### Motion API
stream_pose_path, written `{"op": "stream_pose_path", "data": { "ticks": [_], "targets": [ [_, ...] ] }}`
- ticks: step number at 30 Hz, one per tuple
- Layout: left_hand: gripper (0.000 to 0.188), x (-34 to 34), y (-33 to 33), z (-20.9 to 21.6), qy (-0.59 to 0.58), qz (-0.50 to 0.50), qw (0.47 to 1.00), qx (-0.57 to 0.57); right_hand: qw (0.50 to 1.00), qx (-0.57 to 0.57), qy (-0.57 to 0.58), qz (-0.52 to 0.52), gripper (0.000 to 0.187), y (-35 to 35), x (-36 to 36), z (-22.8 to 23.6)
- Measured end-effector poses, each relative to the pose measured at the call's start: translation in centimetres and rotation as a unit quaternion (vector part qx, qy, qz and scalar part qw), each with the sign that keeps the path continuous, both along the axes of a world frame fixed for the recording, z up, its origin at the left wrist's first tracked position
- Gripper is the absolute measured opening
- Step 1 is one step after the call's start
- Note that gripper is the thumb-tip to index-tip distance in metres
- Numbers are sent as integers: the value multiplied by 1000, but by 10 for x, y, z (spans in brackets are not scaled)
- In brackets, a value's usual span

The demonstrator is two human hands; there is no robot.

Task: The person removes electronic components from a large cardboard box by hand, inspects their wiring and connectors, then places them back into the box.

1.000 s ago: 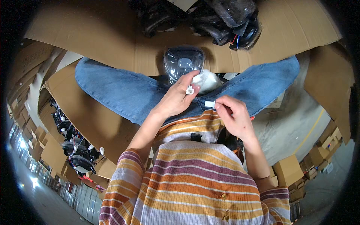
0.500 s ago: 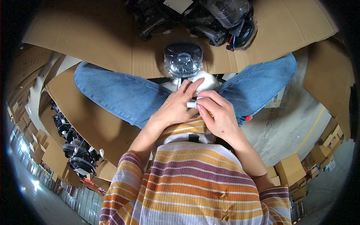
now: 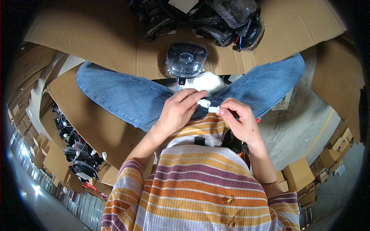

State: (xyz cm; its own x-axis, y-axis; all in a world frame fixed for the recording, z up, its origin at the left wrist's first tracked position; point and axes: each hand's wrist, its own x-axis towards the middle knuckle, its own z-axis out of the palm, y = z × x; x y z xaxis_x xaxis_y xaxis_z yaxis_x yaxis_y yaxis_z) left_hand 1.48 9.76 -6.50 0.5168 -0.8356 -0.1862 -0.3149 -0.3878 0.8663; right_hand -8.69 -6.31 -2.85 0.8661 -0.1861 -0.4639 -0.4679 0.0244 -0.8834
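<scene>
— Two hands meet just above the lap, right? What have they got?

— Yes. The left hand (image 3: 179, 111) pinches one small white plastic connector plug (image 3: 203, 103) between thumb and fingertips; the right hand (image 3: 241, 121) pinches its mate, a second small white plastic connector block (image 3: 214, 109). Both hands are closed down to a fingertip grip, and the two pieces touch end to end.

— So which step is this?

— I judge it as the mating of the two halves. Next they would need squaring up and a straight push together; whether they are already seated is too small to tell.

— And beyond the hands?

— Blue denim knees (image 3: 127, 96) spread wide, with a smooth white plastic housing (image 3: 206, 81) between them. Past it, a glossy domed headlamp in clear film (image 3: 186, 59) rests on a flat brown corrugated cardboard sheet (image 3: 108, 38). Farthest off lies a heap of dark bagged lamps with loose wires (image 3: 216, 19).
</scene>
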Motion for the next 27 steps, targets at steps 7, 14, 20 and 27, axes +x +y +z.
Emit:
{"op": "stream_pose_path", "data": {
  "ticks": [7,14,20,27],
  "targets": [
    [45,-7,1,-8,-128,37,990,-42,997,46,35,-42,6,6,0,-1],
    [46,-11,-1,-9,-217,32,975,-25,983,-177,27,-35,4,14,6,6],
    [48,2,-8,4,-183,45,982,-30,994,-101,34,-35,4,7,0,-2],
    [19,40,64,134,189,401,817,-370,996,-82,-25,-35,6,-20,-11,3]
  ]
}}
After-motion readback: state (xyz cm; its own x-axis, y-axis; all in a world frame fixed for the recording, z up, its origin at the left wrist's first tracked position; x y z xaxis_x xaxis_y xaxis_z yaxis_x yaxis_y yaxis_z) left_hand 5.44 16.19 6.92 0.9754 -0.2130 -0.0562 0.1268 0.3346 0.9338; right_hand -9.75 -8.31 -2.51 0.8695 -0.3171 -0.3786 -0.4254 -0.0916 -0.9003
